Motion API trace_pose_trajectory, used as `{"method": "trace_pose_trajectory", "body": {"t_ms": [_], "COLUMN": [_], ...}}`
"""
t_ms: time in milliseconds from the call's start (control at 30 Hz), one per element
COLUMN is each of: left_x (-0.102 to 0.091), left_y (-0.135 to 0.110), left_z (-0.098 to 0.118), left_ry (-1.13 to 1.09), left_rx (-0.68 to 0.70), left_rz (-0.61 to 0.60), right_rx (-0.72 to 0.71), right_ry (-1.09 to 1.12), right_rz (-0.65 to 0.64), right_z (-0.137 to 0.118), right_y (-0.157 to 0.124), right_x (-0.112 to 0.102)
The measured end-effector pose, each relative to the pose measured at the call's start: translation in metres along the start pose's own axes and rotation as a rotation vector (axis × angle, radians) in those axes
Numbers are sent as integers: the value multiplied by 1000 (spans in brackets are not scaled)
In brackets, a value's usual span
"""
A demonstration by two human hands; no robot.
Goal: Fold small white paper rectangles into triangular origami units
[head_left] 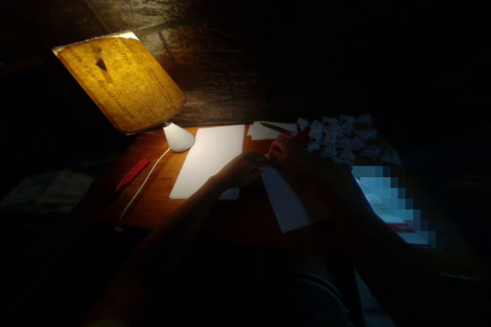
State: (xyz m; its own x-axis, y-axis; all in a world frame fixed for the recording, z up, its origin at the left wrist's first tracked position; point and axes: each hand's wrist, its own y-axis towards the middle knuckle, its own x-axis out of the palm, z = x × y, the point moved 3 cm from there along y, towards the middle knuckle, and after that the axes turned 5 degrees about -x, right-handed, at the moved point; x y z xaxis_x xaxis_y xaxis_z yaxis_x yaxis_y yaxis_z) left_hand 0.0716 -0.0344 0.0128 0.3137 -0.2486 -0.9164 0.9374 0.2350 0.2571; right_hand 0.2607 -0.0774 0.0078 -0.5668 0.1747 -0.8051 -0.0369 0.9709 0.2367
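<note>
Well, left edge: flat red strip (132, 175), bare brown wooden worktop (153, 189) around it.
Lamp: white rounded base (177, 138), before a stone wall (153, 5).
Middle: blank white paper stack (215, 153).
Hands: left hand (243, 166) and right hand (286, 150) close together at a white paper sheet's (286, 204) far end; grip too dark to tell.
Right: crowded folded white paper pieces (341, 138).

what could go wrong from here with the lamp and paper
The white cord runs near the left forearm; a snag might tug the lamp. The right hand is close to a red-handled tool and may knock it. The sheet nearest the body is dimly lit, so slips could go unnoticed.
</note>
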Motion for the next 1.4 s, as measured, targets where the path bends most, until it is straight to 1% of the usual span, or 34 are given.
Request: {"method": "trace_pose_trajectory", "body": {"t_ms": [200, 433, 767, 933, 1067, 1167, 1400], "left_x": [0, -1, -4, -5, -5, -6, -6], "left_y": [0, -1, -2, -2, -2, -1, 0], "left_z": [-2, -1, 2, 3, 2, 2, 2], "left_ry": [6, -20, -4, -2, -44, -62, -35], "left_rx": [2, -20, -35, -53, -32, -16, -22], "left_rz": [2, -10, -40, -35, -27, -22, -27], "right_rx": [6, 53, 44, 51, 68, 61, 88], "right_ry": [-135, -151, -74, -70, -60, -49, 27], "right_rz": [17, -3, 39, 37, 27, 46, 69], "right_z": [-10, -14, -10, -10, -11, -12, -7], "right_y": [-2, -3, -3, -3, -3, -4, -2], "right_x": [1, -2, -2, -2, -3, -4, -1]}}
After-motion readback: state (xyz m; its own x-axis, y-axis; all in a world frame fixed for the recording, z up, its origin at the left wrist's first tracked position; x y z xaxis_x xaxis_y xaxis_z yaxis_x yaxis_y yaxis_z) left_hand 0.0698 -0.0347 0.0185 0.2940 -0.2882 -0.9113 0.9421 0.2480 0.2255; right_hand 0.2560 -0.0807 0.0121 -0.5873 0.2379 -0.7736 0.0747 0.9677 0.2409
